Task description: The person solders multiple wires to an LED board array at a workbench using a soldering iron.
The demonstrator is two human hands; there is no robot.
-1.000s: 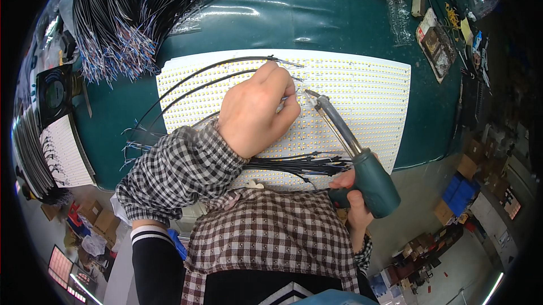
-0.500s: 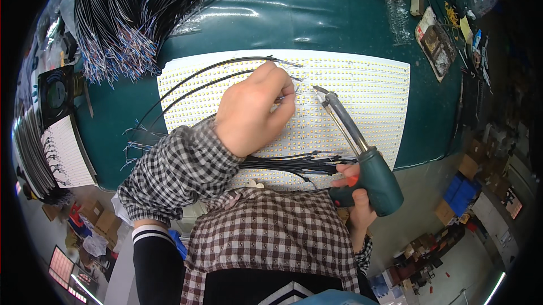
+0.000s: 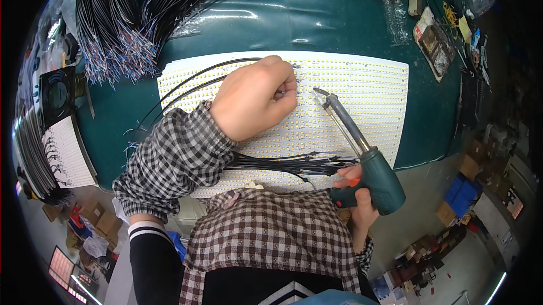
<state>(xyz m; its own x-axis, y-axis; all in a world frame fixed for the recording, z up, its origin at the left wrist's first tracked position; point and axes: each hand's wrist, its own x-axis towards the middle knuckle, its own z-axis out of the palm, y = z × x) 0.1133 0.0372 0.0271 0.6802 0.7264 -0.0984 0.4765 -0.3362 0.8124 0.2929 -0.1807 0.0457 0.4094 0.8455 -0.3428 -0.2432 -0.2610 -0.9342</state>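
Observation:
My left hand is closed in a pinch over a white LED board dotted with rows of yellow squares. Its fingertips hide most of what they hold, which seems to be the end of a thin black cable. Two black cables curve from the board's left side up to that hand. In my right hand is a dark green soldering gun with a red trigger. Its tip hovers over the board, a little right of my left fingers. A bundle of black cables lies across the board's near part.
Thick bundles of black cables with bare coloured ends lie at the back left. A round dark fan-like device and a smaller finished-looking board are at the left. At the back right sits a stained soldering tray on the green tabletop.
My left hand and forearm have shifted slightly left and up, covering more of the upper cable's end. The soldering gun stays almost where it was.

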